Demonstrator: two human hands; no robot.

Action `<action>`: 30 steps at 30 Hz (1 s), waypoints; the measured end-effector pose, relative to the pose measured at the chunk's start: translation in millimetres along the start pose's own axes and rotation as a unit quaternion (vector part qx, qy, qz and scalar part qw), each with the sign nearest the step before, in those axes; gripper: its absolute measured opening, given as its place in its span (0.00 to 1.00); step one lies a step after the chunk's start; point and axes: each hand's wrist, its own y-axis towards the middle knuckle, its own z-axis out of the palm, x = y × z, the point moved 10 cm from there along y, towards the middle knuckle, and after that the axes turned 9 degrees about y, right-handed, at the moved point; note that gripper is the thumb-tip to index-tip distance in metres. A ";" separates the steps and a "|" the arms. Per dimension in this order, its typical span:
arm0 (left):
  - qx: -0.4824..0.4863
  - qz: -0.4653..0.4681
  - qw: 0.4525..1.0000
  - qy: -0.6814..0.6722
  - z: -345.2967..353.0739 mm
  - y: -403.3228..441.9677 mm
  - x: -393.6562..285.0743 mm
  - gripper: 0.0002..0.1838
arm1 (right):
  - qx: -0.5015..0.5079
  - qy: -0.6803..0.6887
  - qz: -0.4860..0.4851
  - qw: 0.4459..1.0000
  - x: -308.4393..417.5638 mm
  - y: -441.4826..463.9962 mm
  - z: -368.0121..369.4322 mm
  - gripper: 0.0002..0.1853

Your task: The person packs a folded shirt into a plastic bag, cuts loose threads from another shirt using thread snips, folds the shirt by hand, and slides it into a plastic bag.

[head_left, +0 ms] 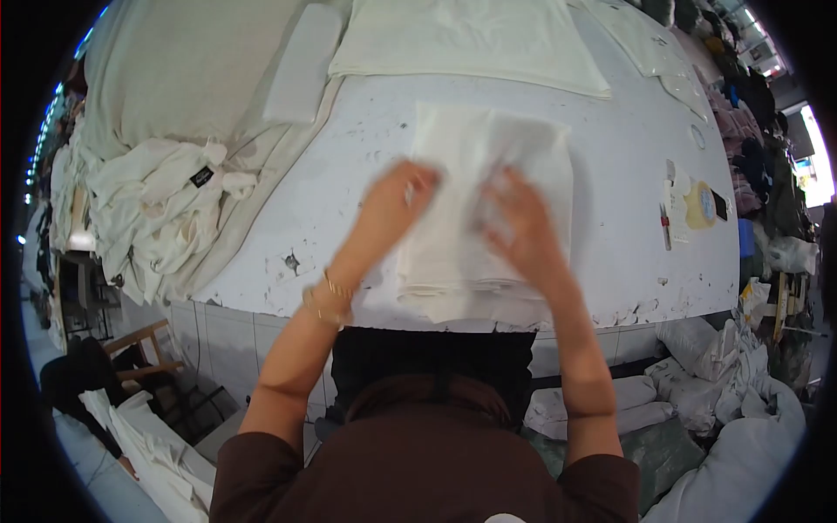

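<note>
A folded white garment (488, 261) lies on the white table in front of me, its layered edge toward my body. Over its left side is my left hand (404, 193), with fingertips curled inward and smeared by motion. Above the right half hovers my right hand (521, 218), fingers apart though blurred, with nothing visible between them. I cannot tell whether either hand touches the cloth.
A heap of white garments (166, 218) with a black label fills the left side. A white block (305, 65) and a flat white garment (471, 44) lie at the back. A red-handled tool (665, 228) and a roll of tape (701, 205) sit right on the table (628, 261).
</note>
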 end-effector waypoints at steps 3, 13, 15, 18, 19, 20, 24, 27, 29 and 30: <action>-0.076 -0.083 0.993 -0.021 -35.6 60.6 52.9 0.10 | 0.101 0.027 -0.057 0.993 69.0 -34.2 58.5 0.35; 0.027 -0.232 0.963 -0.135 4.8 118.5 90.6 0.20 | 0.058 -0.057 -0.032 0.996 71.9 -35.8 76.8 0.30; 0.011 -0.205 0.968 -0.147 6.3 119.6 85.8 0.19 | 0.051 -0.079 -0.027 0.995 73.7 -35.5 79.4 0.30; 0.009 -0.170 0.966 -0.193 6.5 126.1 82.2 0.19 | 0.047 -0.092 -0.030 0.994 77.7 -36.3 88.0 0.32; 0.014 -0.170 0.966 -0.195 8.6 126.5 83.0 0.19 | 0.058 -0.062 -0.019 0.996 77.1 -36.8 91.2 0.30; 0.006 -0.167 0.962 -0.218 7.4 128.5 81.3 0.19 | 0.057 -0.048 -0.019 0.997 77.4 -37.5 91.7 0.29; 0.007 -0.177 0.955 -0.236 16.0 131.2 84.8 0.19 | 0.049 -0.089 -0.010 0.995 78.6 -35.6 86.8 0.27; 0.014 -0.189 0.953 -0.238 19.1 131.4 89.6 0.18 | -0.012 -0.060 0.004 0.998 70.3 -32.5 82.2 0.27; 0.010 -0.194 0.951 -0.240 18.7 132.9 90.0 0.18 | -0.107 0.030 0.005 0.994 67.7 -30.6 61.0 0.23; 0.017 -0.207 0.950 -0.232 20.3 132.2 92.0 0.18 | -0.106 0.031 0.004 0.994 72.3 -30.0 57.5 0.23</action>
